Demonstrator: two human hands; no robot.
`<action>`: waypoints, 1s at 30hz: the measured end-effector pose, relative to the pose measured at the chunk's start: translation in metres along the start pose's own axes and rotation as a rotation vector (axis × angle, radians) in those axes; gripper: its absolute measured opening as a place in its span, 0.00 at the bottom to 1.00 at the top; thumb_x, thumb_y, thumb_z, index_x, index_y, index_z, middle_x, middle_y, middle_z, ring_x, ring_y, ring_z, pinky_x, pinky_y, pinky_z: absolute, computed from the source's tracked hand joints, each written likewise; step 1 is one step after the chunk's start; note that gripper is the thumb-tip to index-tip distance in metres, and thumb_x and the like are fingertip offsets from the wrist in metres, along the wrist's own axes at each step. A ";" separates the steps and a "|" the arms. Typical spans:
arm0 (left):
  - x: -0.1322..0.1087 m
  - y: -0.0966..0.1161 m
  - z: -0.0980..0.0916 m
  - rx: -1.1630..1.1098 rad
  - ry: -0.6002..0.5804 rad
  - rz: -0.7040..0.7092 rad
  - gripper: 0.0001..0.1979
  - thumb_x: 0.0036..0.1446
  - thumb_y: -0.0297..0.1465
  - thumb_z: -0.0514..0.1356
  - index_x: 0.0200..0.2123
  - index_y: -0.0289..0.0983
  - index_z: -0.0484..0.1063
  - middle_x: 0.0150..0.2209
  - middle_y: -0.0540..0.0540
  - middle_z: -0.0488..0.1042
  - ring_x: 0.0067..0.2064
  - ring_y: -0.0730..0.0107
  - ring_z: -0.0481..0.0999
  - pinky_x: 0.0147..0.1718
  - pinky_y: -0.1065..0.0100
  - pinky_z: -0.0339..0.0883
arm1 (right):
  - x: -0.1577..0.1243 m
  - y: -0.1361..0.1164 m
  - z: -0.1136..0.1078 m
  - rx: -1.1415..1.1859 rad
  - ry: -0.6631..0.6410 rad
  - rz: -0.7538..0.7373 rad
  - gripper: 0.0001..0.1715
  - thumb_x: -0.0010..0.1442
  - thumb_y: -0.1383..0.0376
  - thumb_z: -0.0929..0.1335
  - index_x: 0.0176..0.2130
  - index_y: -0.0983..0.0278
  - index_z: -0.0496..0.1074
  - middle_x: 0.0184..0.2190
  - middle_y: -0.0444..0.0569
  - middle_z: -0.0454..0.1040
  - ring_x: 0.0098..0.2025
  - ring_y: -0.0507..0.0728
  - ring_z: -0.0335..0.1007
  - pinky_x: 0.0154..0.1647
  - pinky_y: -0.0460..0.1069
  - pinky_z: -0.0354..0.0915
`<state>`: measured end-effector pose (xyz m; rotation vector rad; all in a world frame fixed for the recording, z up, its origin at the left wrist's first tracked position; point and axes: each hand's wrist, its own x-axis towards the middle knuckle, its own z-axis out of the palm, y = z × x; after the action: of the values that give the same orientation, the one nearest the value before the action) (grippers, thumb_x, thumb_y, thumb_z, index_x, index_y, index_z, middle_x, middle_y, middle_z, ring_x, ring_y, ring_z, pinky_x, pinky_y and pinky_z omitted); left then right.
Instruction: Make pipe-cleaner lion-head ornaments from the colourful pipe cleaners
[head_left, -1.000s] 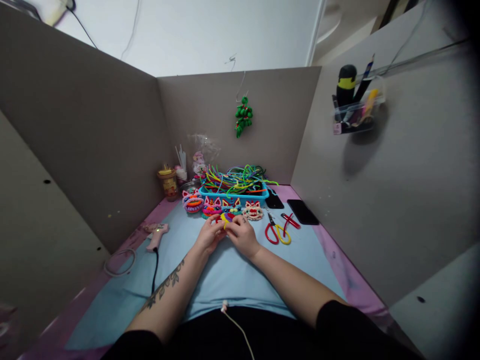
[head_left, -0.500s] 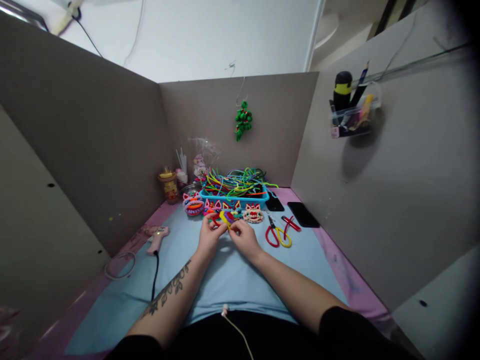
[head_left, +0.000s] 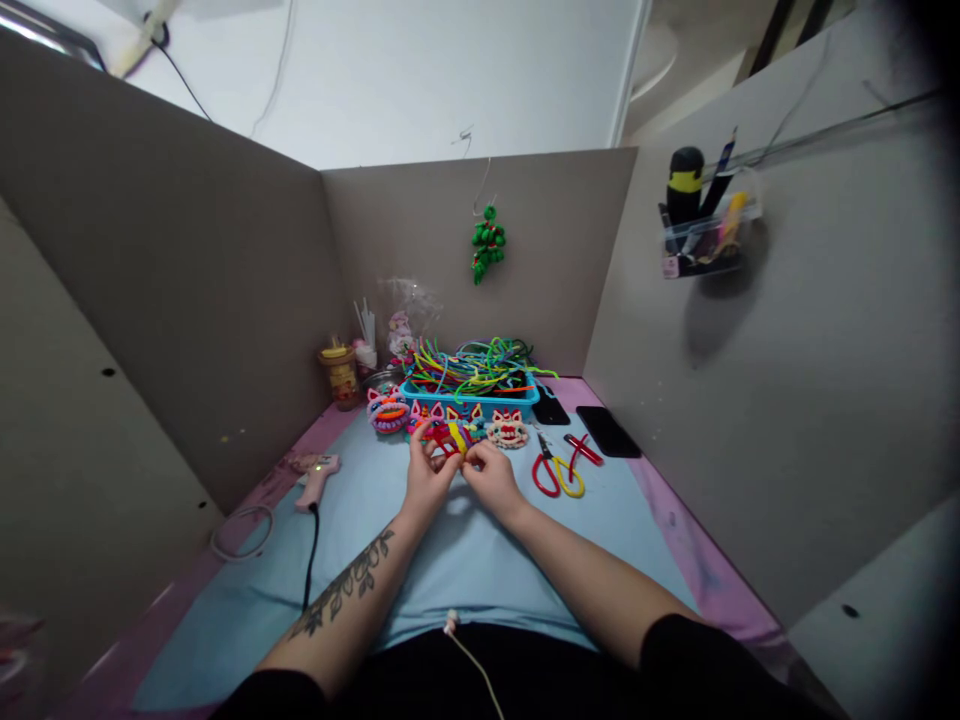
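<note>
Between my hands, just above the blue cloth, is a small pipe-cleaner piece [head_left: 456, 437] in red, yellow and purple. My left hand [head_left: 430, 473] closes on its left side, thumb and fingers pinched around it. With pinched fingertips, my right hand [head_left: 487, 470] grips its lower right edge. The fingers partly cover the piece, so its full shape is hidden. Right behind it stand several finished pipe-cleaner animal heads, among them a purple and orange one [head_left: 388, 410] and a cream one [head_left: 508, 429].
A blue basket [head_left: 471, 402] of loose pipe cleaners stands at the back. Scissors [head_left: 556, 474], red strips [head_left: 583, 450] and a phone [head_left: 608, 431] lie on the right. A pink glue gun [head_left: 318, 482] with its cable lies left. Grey panels [head_left: 405, 230] enclose the table.
The piece has turned in my hands: more red and the yellow band now face me, and less purple shows. My left hand has shifted slightly right.
</note>
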<state>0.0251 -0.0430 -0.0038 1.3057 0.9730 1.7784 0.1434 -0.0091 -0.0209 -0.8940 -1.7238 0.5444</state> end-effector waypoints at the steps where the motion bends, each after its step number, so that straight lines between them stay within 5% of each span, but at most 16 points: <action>1: 0.000 0.000 0.000 -0.018 -0.008 -0.013 0.37 0.46 0.31 0.65 0.56 0.41 0.49 0.44 0.41 0.72 0.42 0.65 0.76 0.37 0.66 0.70 | 0.000 0.000 0.000 0.009 0.006 0.008 0.06 0.47 0.70 0.65 0.21 0.63 0.64 0.23 0.41 0.62 0.26 0.51 0.60 0.29 0.46 0.56; 11: 0.000 -0.004 -0.002 -0.009 -0.058 -0.187 0.39 0.46 0.33 0.63 0.59 0.37 0.48 0.21 0.56 0.68 0.23 0.75 0.69 0.25 0.73 0.61 | -0.001 -0.002 -0.001 0.033 0.038 -0.012 0.06 0.49 0.70 0.64 0.22 0.63 0.67 0.24 0.43 0.65 0.28 0.52 0.61 0.30 0.46 0.58; 21: 0.000 -0.006 -0.006 0.299 -0.006 -0.058 0.34 0.50 0.32 0.59 0.60 0.35 0.50 0.19 0.57 0.66 0.21 0.75 0.65 0.24 0.74 0.58 | 0.001 -0.007 -0.012 -0.127 -0.009 -0.091 0.05 0.54 0.69 0.64 0.30 0.63 0.71 0.30 0.46 0.68 0.34 0.54 0.66 0.38 0.49 0.62; 25: -0.003 -0.010 -0.009 0.472 -0.089 0.002 0.33 0.49 0.29 0.58 0.60 0.37 0.52 0.22 0.53 0.71 0.23 0.71 0.70 0.26 0.72 0.60 | 0.005 -0.008 -0.019 -0.192 0.013 -0.228 0.10 0.55 0.70 0.64 0.38 0.62 0.73 0.38 0.51 0.66 0.41 0.57 0.64 0.45 0.52 0.62; 30: -0.006 -0.011 -0.009 0.416 -0.129 -0.023 0.33 0.46 0.28 0.60 0.58 0.40 0.57 0.29 0.48 0.76 0.28 0.66 0.74 0.30 0.70 0.62 | 0.008 -0.004 -0.022 -0.303 -0.055 -0.267 0.10 0.54 0.72 0.65 0.34 0.60 0.74 0.42 0.52 0.64 0.45 0.59 0.61 0.47 0.55 0.61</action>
<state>0.0189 -0.0445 -0.0182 1.6308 1.3244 1.5002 0.1613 -0.0072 -0.0058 -0.8435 -1.9714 0.1330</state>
